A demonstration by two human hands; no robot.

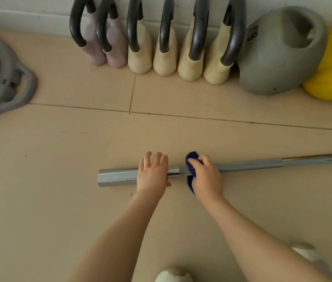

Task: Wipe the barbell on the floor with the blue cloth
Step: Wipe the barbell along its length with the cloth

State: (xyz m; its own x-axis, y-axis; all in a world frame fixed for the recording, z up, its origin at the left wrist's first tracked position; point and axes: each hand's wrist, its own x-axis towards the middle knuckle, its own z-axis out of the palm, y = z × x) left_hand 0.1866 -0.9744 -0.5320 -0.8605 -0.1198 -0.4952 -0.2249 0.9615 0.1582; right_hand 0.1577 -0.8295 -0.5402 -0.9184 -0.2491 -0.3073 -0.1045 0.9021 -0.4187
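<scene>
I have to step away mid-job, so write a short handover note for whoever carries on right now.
Left hand: open, fingers straight, pressing on the barbell near its chrome end sleeve.
Right hand: grips the blue cloth, which is wrapped over the shaft just beside the sleeve.
The barbell lies flat on the tiled floor, in front of the row of kettlebells.
Done: wiping is under way at this end; how much is clean cannot be told.
Left: likely the rest of the shaft toward the right.

Left hand (pixel 152 174) lies flat, fingers straight; right hand (pixel 206 176) is curled.
</scene>
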